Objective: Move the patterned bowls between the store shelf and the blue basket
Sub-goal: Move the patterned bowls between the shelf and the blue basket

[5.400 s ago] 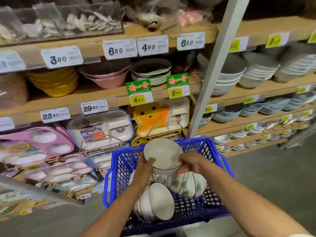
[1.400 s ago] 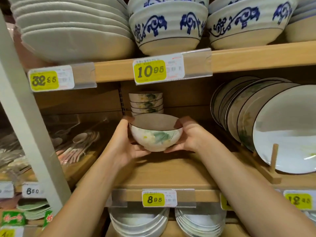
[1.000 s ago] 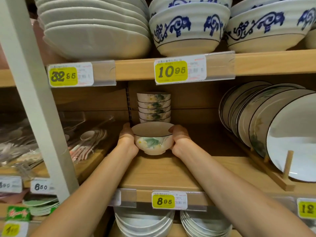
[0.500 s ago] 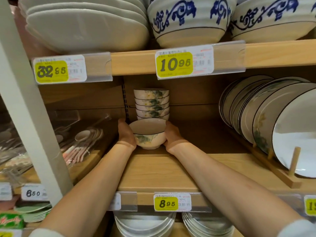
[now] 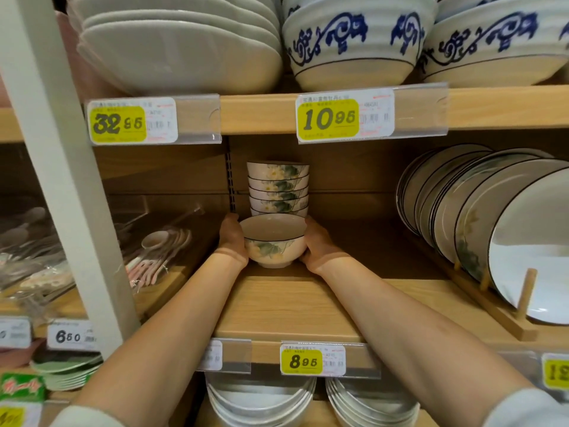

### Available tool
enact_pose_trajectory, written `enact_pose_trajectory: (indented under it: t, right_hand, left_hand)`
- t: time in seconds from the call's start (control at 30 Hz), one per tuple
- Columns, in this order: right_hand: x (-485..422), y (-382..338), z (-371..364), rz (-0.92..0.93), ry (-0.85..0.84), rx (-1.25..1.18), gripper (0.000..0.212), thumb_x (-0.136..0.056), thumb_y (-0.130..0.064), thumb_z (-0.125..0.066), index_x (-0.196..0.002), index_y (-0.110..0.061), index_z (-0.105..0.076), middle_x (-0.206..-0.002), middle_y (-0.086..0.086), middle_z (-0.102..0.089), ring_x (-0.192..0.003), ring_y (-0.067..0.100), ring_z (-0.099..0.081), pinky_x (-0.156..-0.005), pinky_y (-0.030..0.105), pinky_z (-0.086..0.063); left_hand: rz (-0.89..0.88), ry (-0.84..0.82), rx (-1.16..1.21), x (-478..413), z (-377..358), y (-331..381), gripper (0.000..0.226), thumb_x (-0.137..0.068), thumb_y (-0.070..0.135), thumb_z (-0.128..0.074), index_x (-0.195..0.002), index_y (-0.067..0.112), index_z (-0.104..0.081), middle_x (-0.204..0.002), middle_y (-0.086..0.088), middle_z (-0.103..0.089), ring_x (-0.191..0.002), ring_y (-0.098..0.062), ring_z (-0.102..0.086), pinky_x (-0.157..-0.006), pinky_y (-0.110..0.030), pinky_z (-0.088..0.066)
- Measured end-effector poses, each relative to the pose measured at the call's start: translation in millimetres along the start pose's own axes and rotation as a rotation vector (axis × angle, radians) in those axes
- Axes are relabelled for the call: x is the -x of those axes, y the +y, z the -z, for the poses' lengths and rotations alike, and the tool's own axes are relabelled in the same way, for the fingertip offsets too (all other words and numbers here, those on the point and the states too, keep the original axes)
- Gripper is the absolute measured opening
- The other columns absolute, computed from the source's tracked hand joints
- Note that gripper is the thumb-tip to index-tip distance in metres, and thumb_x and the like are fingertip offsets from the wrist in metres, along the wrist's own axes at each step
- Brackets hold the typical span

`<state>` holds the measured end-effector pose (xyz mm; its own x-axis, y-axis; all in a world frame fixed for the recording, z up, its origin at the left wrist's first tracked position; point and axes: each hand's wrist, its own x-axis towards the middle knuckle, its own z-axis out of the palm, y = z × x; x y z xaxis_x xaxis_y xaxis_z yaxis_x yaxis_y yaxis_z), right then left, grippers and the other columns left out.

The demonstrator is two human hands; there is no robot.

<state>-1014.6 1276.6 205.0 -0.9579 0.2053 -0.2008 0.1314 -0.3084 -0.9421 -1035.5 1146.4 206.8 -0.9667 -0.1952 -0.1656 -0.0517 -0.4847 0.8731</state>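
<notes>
Bowl (image 5: 274, 245) pushed deeper onto shelf (image 5: 289, 306), now just in front of stack (image 5: 278, 188).
L hand (image 5: 232, 238) & R hand (image 5: 318, 245) each grip one side, equally near; stack lies straight behind.

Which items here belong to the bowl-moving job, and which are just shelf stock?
Job: white floral ceramic bowl, held by left hand and right hand; stack of matching floral bowls behind; light wooden shelf.
Bystanders: blue-scrolled white bowls; plain white dishes; dark-rimmed plates in wooden rack; packaged spoons.
</notes>
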Motion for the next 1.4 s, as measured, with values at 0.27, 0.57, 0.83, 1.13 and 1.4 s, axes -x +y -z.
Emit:
enact_pose_trajectory:
  t: [0.27, 0.57, 0.83, 1.13, 1.4]
  right_hand:
    - [5.2, -7.3, 14.9, -0.02, -0.05, -0.071, 0.039, -0.097, -0.049, -0.041, -0.114, -0.018, -0.058, -0.116, 0.008, -0.062, -0.114, 0.031, -0.057, -0.101, 0.048, -0.045]
    - [30.6, -22.3, 33.2, -0.057, 0.001, 0.04, 0.039, -0.099, -0.038, -0.044, -0.134, -0.021, -0.048, -0.14, 0.01, -0.047, -0.122, 0.032, -0.047, -0.095, 0.046, -0.042]
    - [89.9, -37.8, 52.1, 0.059, -0.03, -0.136, 0.018, -0.098, -0.027, -0.046, -0.083, -0.022, -0.054, -0.083, 0.0, -0.056, -0.079, 0.015, -0.052, -0.075, 0.028, -0.04]
    - [180.6, 5.9, 87.3, 0.165, -0.402, -0.157, 0.021, -0.094, -0.017, -0.051, -0.103, -0.01, -0.069, -0.096, 0.006, -0.076, -0.094, 0.018, -0.072, -0.088, 0.035, -0.054]
    - [249.1, 98.4, 63.4, 0.016, -0.499, -0.075, 0.021, -0.093, -0.006, -0.049, -0.093, -0.001, -0.069, -0.09, 0.018, -0.074, -0.082, 0.024, -0.073, -0.07, 0.027, -0.057]
  left_hand:
    - [0.02, 0.055, -0.17, 14.7, 13.5, 10.6, 0.036, -0.095, 0.017, -0.042, -0.126, 0.008, -0.058, -0.12, -0.019, -0.062, -0.108, -0.036, -0.06, -0.095, -0.048, -0.05]
    - [-0.098, 0.104, -0.194, 55.9, 21.3, 14.7, 0.035, -0.1, 0.024, -0.038, -0.128, 0.01, -0.054, -0.098, -0.004, -0.059, -0.101, -0.024, -0.056, -0.092, -0.042, -0.044]
    - [-0.272, 0.044, -0.114, 135.4, 34.1, 8.4, 0.03, -0.1, 0.023, -0.037, -0.116, 0.013, -0.061, -0.118, -0.008, -0.066, -0.111, -0.022, -0.061, -0.087, -0.038, -0.052]
    - [-0.344, -0.059, -0.028, 248.3, 87.4, -20.6, 0.03, -0.088, 0.021, -0.051, -0.109, 0.004, -0.065, -0.104, -0.015, -0.073, -0.1, -0.027, -0.071, -0.079, -0.035, -0.059]
    - [-0.23, 0.154, 0.037, 345.0, 205.8, -47.7, 0.026, -0.089, 0.017, -0.046, -0.097, 0.003, -0.066, -0.099, -0.02, -0.073, -0.089, -0.027, -0.073, -0.078, -0.038, -0.055]
